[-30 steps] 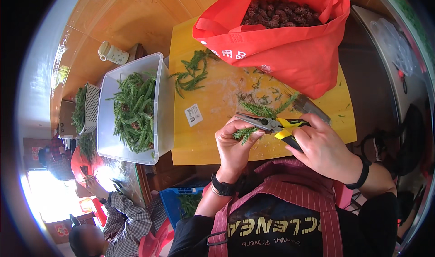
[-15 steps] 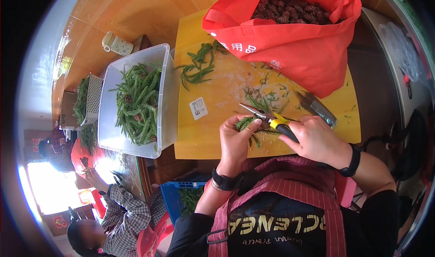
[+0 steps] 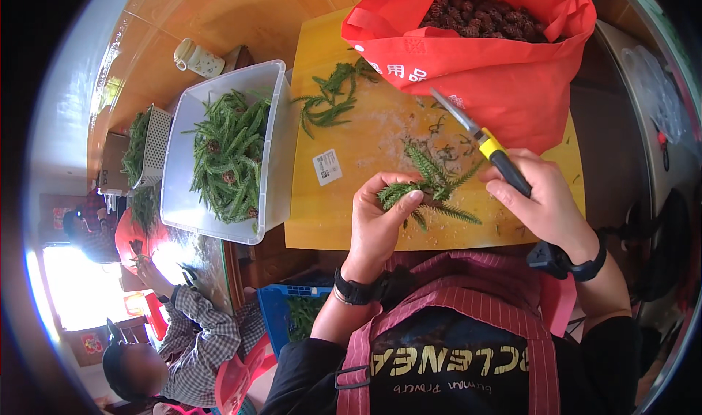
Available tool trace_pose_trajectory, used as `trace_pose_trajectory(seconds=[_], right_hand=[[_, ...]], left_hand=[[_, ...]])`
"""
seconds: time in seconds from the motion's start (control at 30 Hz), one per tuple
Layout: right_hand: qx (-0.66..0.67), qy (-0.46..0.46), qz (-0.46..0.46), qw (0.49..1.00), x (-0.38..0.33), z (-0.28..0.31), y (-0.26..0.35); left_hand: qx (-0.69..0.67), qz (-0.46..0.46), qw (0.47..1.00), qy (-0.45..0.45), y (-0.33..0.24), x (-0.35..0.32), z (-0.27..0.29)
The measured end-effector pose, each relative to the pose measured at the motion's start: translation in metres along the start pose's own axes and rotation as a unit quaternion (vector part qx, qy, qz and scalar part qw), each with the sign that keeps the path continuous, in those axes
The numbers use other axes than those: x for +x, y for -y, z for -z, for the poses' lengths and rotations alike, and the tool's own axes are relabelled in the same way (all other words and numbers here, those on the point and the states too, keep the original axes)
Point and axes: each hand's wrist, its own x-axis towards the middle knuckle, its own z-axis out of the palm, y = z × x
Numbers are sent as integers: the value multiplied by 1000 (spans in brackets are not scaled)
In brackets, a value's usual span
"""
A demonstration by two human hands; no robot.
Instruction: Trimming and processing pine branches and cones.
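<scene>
My left hand (image 3: pixel 375 221) pinches a green needled sprig (image 3: pixel 433 172) between thumb and fingers, its tips spreading out to the right. In my right hand (image 3: pixel 545 198) is a pair of long-nosed pliers (image 3: pixel 493 149) with yellow and black handles, my fingers closed round the grips. The jaws point up and to the left, apart from the sprig, near the red bag (image 3: pixel 479 71). Both hands are above the near part of the yellow board (image 3: pixel 314 210). Loose green sprigs (image 3: pixel 333 93) lie beyond my left hand, and small clippings are scattered past the held sprig.
Dark brown pine cones (image 3: pixel 482 16) fill the open red bag. To the left stands a clear plastic bin (image 3: pixel 274 174) of green sprigs, with a bottle (image 3: pixel 199 58) behind it. A blue crate (image 3: pixel 274 312) is below. Another person (image 3: pixel 201 342) sits at the lower left.
My right hand has drawn the pliers away from the sprig, to the right, with the jaws now turned upward. My left hand keeps the sprig in about the same spot.
</scene>
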Motion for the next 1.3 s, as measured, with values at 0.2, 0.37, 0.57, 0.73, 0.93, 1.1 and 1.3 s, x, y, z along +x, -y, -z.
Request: trace_pose_trajectory(seconds=[0.2, 0.37, 0.57, 0.73, 0.93, 1.1, 1.3], right_hand=[[22, -98, 204, 974, 5, -10, 15], [7, -68, 233, 970, 13, -22, 22], [-62, -92, 245, 963, 14, -30, 15], [-43, -111, 240, 964, 12, -31, 18], [114, -23, 77, 990, 8, -27, 25], [151, -23, 74, 985, 8, -28, 15], [132, -101, 102, 981, 7, -30, 19]], left_hand=[[49, -23, 998, 37, -11, -3, -9], [63, -33, 996, 59, -17, -6, -14], [56, -27, 996, 58, -16, -8, -16], [52, -9, 996, 66, -13, -9, -17], [82, -17, 992, 90, -19, -9, -20], [88, -21, 992, 92, -20, -7, -20], [93, -7, 992, 91, -20, -5, -19]])
